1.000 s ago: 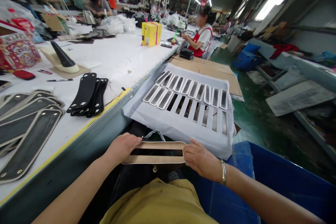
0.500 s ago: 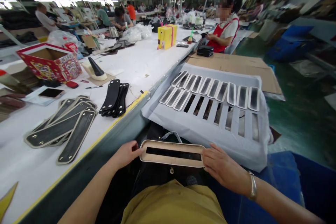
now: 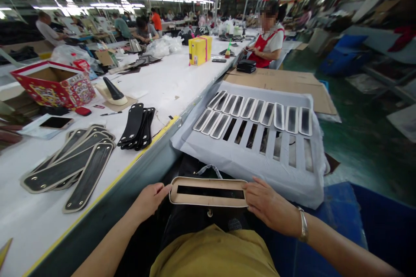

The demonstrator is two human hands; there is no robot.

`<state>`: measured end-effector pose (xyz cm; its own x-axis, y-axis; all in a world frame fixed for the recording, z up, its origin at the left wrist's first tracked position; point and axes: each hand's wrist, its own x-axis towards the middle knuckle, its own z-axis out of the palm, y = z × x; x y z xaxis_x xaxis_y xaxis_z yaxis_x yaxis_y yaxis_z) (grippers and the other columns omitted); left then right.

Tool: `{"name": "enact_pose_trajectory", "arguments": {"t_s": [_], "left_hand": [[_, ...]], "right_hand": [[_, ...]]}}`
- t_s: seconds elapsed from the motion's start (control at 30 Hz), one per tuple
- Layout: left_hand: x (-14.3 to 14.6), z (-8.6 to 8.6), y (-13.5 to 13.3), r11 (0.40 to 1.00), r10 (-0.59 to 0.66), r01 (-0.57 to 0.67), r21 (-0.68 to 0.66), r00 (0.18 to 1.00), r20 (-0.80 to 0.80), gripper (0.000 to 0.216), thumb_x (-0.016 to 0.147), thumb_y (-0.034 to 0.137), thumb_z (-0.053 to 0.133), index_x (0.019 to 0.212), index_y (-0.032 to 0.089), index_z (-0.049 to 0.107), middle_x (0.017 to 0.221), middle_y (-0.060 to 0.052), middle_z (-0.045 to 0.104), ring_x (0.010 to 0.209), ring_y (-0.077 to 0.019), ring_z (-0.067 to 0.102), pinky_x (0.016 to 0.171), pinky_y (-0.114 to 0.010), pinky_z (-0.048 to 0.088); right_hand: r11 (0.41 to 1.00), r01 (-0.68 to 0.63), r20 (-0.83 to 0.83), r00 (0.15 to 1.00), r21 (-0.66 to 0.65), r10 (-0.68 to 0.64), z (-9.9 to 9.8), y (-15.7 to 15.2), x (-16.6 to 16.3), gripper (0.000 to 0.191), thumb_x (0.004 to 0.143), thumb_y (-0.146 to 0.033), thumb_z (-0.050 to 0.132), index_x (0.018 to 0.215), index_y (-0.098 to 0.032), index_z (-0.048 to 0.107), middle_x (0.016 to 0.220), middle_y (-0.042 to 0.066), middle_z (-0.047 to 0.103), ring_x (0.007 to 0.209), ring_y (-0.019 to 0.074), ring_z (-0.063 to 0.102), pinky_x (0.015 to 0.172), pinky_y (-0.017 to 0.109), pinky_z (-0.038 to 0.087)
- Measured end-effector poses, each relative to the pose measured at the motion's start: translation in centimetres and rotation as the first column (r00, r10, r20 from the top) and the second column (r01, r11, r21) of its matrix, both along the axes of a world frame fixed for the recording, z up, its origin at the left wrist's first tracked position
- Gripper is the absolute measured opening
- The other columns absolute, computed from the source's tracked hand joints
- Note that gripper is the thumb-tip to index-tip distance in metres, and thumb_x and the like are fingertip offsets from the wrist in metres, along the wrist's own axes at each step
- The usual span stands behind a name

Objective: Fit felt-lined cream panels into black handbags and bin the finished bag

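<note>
Between my hands, above my lap, is a long beige leather panel (image 3: 191, 199) with rounded ends, a pale rim and a dark band along its middle. My left hand (image 3: 150, 200) pinches its left end between thumb and curled fingers. At the other end, my right hand (image 3: 268, 204) grips it, fingers over the edge and a silver bracelet at the wrist. A small metal clasp (image 3: 209, 213) shows just below the panel on dark material. To the right, white-edged dark strips (image 3: 267, 114) lie in rows on a pale slotted sheet (image 3: 240, 156).
On the white table (image 3: 156, 82) at left lie dark beige-edged straps (image 3: 87, 177), black straps (image 3: 136, 127), a phone (image 3: 56, 122) and a red box (image 3: 55, 86). A yellow box (image 3: 199, 50) stands farther back. A co-worker in a red apron (image 3: 264, 45) sits beyond cardboard (image 3: 279, 80).
The view has swung slightly, so the surroundings sit farther left. Both hands still hold the panel, which is tipped a little so more of its beige face shows.
</note>
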<state>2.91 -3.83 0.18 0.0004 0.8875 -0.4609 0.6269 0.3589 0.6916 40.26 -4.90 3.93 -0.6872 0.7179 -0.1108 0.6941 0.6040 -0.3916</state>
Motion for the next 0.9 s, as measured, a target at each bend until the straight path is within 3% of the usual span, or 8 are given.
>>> {"name": "enact_pose_trajectory", "arguments": {"t_s": [0.13,0.3,0.4,0.53,0.73,0.9], "left_hand": [[1.1,-1.4,-1.0,0.995,-0.011,0.019,-0.094,0.996,0.087,0.048,0.074,0.066,0.042,0.060,0.020,0.045,0.047,0.005,0.042,0.035,-0.0118,0.042,0.030,-0.022,0.029],[1.7,-2.7,-1.9,0.996,0.051,-0.060,0.069,0.992,0.117,0.050,0.081,0.064,0.031,0.058,0.020,0.040,0.046,0.006,0.038,0.040,-0.0096,0.036,0.040,-0.022,0.030],[1.4,-2.4,-1.7,0.993,0.044,-0.056,0.103,0.993,0.113,0.048,0.080,0.061,0.036,0.055,0.020,0.039,0.046,0.006,0.037,0.040,-0.0090,0.035,0.042,-0.022,0.028],[1.0,-1.4,-1.0,0.999,0.024,-0.029,0.039,0.994,0.111,0.047,0.079,0.060,0.038,0.053,0.021,0.036,0.042,0.007,0.035,0.037,-0.0084,0.032,0.039,-0.022,0.025],[0.9,-0.7,-0.4,0.997,0.002,0.007,-0.080,0.993,0.118,0.047,0.074,0.062,0.042,0.053,0.021,0.037,0.039,0.008,0.034,0.032,-0.0080,0.031,0.034,-0.021,0.023],[1.0,-0.7,-1.0,0.996,0.059,-0.045,-0.073,0.977,0.205,0.050,0.077,0.065,0.038,0.054,0.020,0.043,0.040,0.006,0.039,0.035,-0.0097,0.037,0.036,-0.021,0.031]], "right_hand": [[1.000,0.000,0.000,1.000,-0.009,0.000,0.0,0.1,0.0,0.013,0.084,-0.016,0.046,0.084,-0.017,0.058,0.099,0.008,0.062,0.117,0.0236,0.049,0.111,0.050,0.019],[1.000,-0.017,-0.008,1.000,-0.015,0.017,-0.1,0.3,0.0,0.013,0.084,-0.016,0.045,0.085,-0.018,0.058,0.099,0.008,0.061,0.118,0.0232,0.048,0.111,0.050,0.019],[0.999,-0.023,-0.025,0.999,-0.027,0.022,-0.1,0.4,0.2,0.012,0.084,-0.016,0.045,0.086,-0.018,0.057,0.107,0.008,0.059,0.115,0.0213,0.050,0.111,0.049,0.018],[0.998,-0.042,-0.044,0.998,-0.046,0.040,-0.2,0.5,0.6,0.011,0.084,-0.016,0.046,0.086,-0.018,0.056,0.121,0.007,0.054,0.115,0.0191,0.050,0.112,0.047,0.017],[0.997,-0.042,-0.052,0.998,-0.060,0.038,-0.2,0.7,0.7,0.009,0.083,-0.016,0.048,0.085,-0.018,0.056,0.123,0.007,0.054,0.117,0.0196,0.050,0.112,0.047,0.018],[0.996,-0.022,-0.033,0.999,-0.088,0.019,0.0,0.7,0.4,0.008,0.083,-0.016,0.048,0.085,-0.018,0.056,0.124,0.007,0.054,0.117,0.0197,0.049,0.111,0.047,0.018]]}}
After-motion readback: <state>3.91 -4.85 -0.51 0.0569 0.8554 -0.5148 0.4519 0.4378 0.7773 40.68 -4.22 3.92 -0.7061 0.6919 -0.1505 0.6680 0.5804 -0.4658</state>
